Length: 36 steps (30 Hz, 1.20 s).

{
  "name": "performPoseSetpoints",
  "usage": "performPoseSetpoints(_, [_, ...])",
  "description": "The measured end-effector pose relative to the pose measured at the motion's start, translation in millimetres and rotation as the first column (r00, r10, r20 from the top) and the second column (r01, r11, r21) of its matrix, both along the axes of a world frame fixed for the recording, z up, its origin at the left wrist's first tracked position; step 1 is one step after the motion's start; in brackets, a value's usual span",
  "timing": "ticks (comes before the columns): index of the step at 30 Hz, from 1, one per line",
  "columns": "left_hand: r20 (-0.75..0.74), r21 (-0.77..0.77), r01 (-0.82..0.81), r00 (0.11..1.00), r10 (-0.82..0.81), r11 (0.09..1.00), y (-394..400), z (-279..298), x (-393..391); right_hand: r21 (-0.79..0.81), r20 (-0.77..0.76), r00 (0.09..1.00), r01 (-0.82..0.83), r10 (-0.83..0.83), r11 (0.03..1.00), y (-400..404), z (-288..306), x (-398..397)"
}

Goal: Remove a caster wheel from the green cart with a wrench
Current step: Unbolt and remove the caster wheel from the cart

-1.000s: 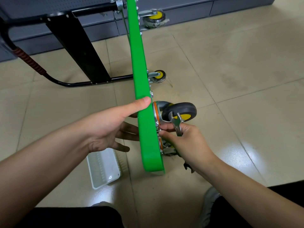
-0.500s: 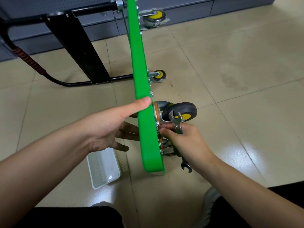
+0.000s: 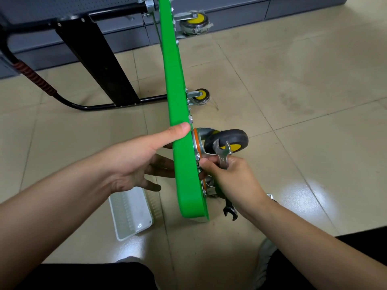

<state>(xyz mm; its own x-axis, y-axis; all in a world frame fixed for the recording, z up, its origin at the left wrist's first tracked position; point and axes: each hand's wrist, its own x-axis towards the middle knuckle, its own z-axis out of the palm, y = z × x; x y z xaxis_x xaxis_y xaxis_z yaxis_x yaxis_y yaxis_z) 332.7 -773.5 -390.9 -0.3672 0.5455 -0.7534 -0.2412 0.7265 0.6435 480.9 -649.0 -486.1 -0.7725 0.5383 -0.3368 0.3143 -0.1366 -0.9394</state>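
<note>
A smooth, glossy green plastic cart deck [image 3: 180,143], a bright bare-metal open-ended wrench [image 3: 222,156], a matt grey rubber caster wheel [image 3: 227,139], a ribbed white plastic tray [image 3: 130,212] and glossy beige floor tiles [image 3: 293,101] are seen.

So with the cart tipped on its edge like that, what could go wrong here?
The green cart stands on edge, steadied by the left hand alone, so it might tip if that hand slips. The right hand holds the wrench while its fingertips work at the caster wheel mount; loosened hardware may drop to the floor, missing the white tray. Fingers could also get pinched against the caster's plate.
</note>
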Motion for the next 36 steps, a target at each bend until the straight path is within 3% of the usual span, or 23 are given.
performPoseSetpoints(18, [-0.009, -0.002, -0.007, 1.000, 0.007, 1.000, 0.3, 2.1, 2.0, -0.045, 0.069, 0.998, 0.010, -0.007, 0.999, -2.3, 2.1, 1.0])
performPoseSetpoints(30, [-0.014, -0.015, 0.010, 1.000, -0.010, 1.000, 0.2, 0.8, 1.2, 0.034, 0.083, 0.996, -0.029, 0.026, 0.999, -0.2, 2.9, 1.0])
performPoseSetpoints(36, [-0.016, -0.013, 0.019, 1.000, -0.019, 1.000, 0.9, 1.3, 1.6, -0.064, 0.052, 0.998, -0.013, 0.017, 0.998, -0.9, 4.8, 3.1])
